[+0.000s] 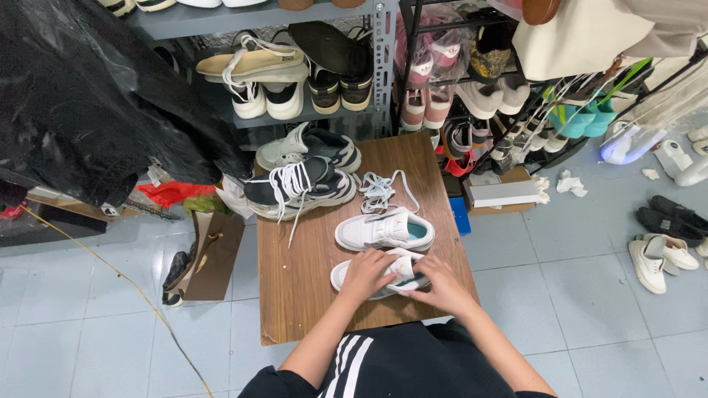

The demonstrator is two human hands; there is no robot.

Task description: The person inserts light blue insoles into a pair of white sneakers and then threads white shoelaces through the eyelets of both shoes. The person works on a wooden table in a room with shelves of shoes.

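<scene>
The person's left hand [366, 270] and right hand [435, 284] are both resting on a white sneaker [383, 274] lying near the front edge of the wooden desk [295, 295], each grip clasping it. Its twin sneaker [385, 230] is sitting just behind, with loose laces [380, 190] beyond and a dark laced sneaker [299, 188] farther back.

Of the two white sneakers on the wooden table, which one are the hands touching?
The nearer white sneaker, at the table's front edge: the left hand and right hand rest on it. The other white sneaker lies just beyond, untouched.
</scene>
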